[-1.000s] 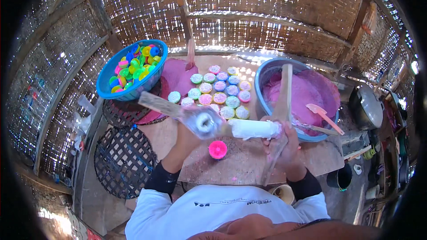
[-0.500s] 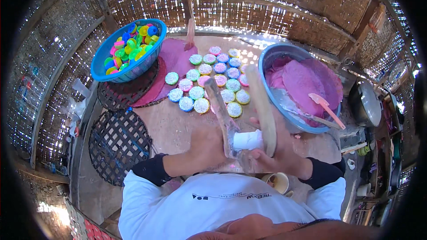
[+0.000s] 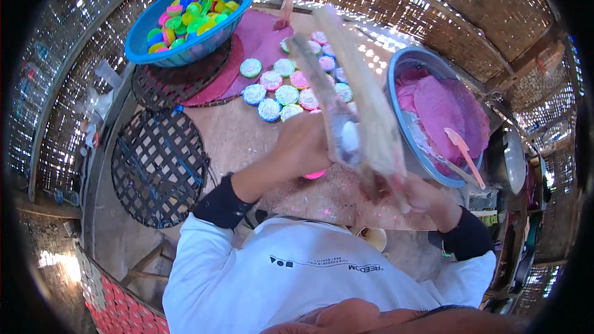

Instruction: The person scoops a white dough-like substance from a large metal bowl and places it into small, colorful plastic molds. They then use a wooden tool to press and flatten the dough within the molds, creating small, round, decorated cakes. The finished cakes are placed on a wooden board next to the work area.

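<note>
Your left hand and right hand grip wooden handles, now closer together over the near edge of the table; white cylinder seemingly mostly pushed in.

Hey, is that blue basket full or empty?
Well filled: in the blue basket, colourful plastic cups pile up to the near rim.
</note>
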### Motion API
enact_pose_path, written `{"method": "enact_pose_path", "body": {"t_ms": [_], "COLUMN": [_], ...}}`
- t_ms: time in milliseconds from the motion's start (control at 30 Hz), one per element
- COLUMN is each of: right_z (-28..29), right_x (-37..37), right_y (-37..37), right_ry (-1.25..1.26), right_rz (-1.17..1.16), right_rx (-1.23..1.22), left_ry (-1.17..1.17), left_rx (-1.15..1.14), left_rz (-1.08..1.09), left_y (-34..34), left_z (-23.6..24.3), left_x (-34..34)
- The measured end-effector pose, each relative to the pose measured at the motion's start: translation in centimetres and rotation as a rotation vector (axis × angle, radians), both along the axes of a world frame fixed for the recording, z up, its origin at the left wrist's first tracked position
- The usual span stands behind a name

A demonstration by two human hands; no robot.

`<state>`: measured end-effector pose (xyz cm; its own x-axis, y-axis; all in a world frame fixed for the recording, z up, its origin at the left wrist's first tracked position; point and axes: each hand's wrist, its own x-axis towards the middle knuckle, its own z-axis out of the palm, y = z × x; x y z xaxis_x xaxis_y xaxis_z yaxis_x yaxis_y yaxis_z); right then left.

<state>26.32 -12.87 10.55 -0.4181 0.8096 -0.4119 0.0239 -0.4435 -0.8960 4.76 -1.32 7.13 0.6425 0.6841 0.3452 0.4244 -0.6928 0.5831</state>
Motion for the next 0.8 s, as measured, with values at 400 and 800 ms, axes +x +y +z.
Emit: {"method": "enact_pose_path", "body": {"t_ms": [400,800], "right_z": [0.0,-2.6], "right_x": [3.0,2.0], "right_y": [4.3,6.1], "right_ry": [-0.22,-0.678], "right_rz": [0.256,0.364], "right_rx": [-0.194,-0.123], "left_ry": [-1.612,-1.755], "left_rx": [-1.008,-1.246], "left_rz": [-1.222,-0.81], "left_y": [8.2,7.4], "left_z": [-1.5,-5.7], "left_x": [-0.6,-2.2]}}
